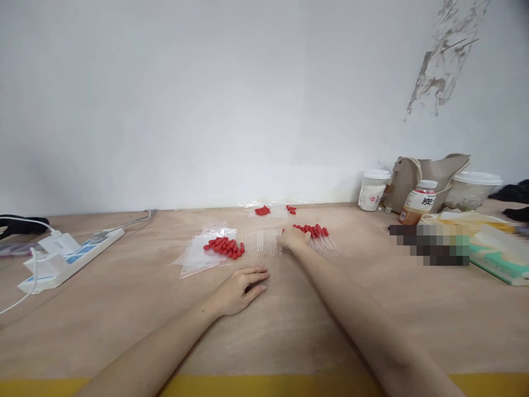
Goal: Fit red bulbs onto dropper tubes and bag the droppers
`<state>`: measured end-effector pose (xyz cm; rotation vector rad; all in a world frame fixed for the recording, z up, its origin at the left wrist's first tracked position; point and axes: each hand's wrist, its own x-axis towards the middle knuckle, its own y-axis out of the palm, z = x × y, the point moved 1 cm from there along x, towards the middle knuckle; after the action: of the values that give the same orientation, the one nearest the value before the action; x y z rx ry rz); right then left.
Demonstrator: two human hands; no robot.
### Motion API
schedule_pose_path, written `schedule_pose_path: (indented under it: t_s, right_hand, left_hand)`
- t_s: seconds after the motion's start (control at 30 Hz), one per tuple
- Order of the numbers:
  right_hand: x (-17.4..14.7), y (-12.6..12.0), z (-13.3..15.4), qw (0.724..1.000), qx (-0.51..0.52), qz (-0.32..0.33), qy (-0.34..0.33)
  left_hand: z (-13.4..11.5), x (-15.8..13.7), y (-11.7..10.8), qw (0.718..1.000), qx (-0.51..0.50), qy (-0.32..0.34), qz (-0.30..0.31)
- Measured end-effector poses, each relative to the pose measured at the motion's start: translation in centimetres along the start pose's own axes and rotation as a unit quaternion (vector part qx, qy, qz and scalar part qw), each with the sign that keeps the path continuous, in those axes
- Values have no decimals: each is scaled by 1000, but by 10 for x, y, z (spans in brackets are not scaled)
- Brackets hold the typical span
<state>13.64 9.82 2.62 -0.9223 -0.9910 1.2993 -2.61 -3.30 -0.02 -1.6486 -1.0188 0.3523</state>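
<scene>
My left hand (pixel 243 289) lies on the tabletop, its thumb apart from the fingers and nothing in it. Farther forward, my right hand (pixel 294 238) is closed at the right end of a row of thin clear sticks (pixel 264 242). A speck of red shows at its fingertips, but the hand hides what it grips. Just right of it lie clear sticks with red tips (pixel 316 230), fanned side by side. Left of the row, loose red oblong pieces (pixel 225 248) are heaped on clear plastic bags (pixel 192 259).
Near the wall lie more clear bags with small red pieces (pixel 262 210). A white power strip (pixel 78 259) with plugged chargers is at left. To the right stand a lidded cup (pixel 373 190), a drink bottle (pixel 419 203), a grey bag (pixel 403 176) and a green-white packet (pixel 496 253).
</scene>
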Motion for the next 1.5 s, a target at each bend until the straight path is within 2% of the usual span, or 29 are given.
schedule_pose_path:
  t_s: [0.13, 0.17, 0.23, 0.33, 0.43, 0.53, 0.63, 0.9, 1.07, 1.17, 1.23, 1.3, 1.37, 1.43, 1.5]
  right_hand:
    - [-16, -10, -17, 997, 12, -23, -66]
    - [-22, -11, -26, 995, 18, -35, -96]
    - [-37, -10, -46, 975, 46, -91, -196]
    - [-61, -3, -77, 933, 51, -124, -334]
    - [-78, 4, -100, 896, 38, -172, -407]
    - [-85, 9, -107, 882, 61, -207, -418]
    - [-87, 11, -106, 880, 76, -218, -416]
    - [-85, 13, -104, 883, 88, -202, -414]
    - [-85, 15, -105, 885, 94, -193, -413]
    - [-83, 17, -106, 882, 99, -201, -414]
    - [-82, 18, -106, 880, 102, -205, -416]
    - [-81, 18, -106, 879, 106, -202, -419]
    - [-81, 18, -105, 879, 115, -198, -417]
    - [-82, 18, -105, 881, 123, -192, -414]
    - [-82, 17, -105, 883, 125, -192, -409]
  left_hand:
    - [-1, -1, 1, 1000, -2, 3, -1]
    - [-1, -1, 1, 1000, -2, 6, -4]
    - [-3, -1, 2, 1000, 5, 10, -22]
    - [1, 2, -3, 991, 75, -21, -113]
    - [13, 11, -16, 948, 211, -103, -216]
    - [30, 24, -27, 914, 301, -139, -233]
    - [44, 35, -29, 901, 345, -143, -221]
    - [50, 42, -17, 892, 366, -147, -220]
    - [47, 41, -21, 892, 353, -144, -244]
    - [36, 37, -25, 905, 304, -116, -276]
    - [25, 31, -24, 929, 234, -73, -279]
    - [14, 24, -19, 959, 140, -19, -244]
    - [6, 17, -9, 984, 53, 12, -170]
    - [1, 11, -1, 994, -4, 9, -110]
    - [0, 7, 3, 995, -32, -12, -93]
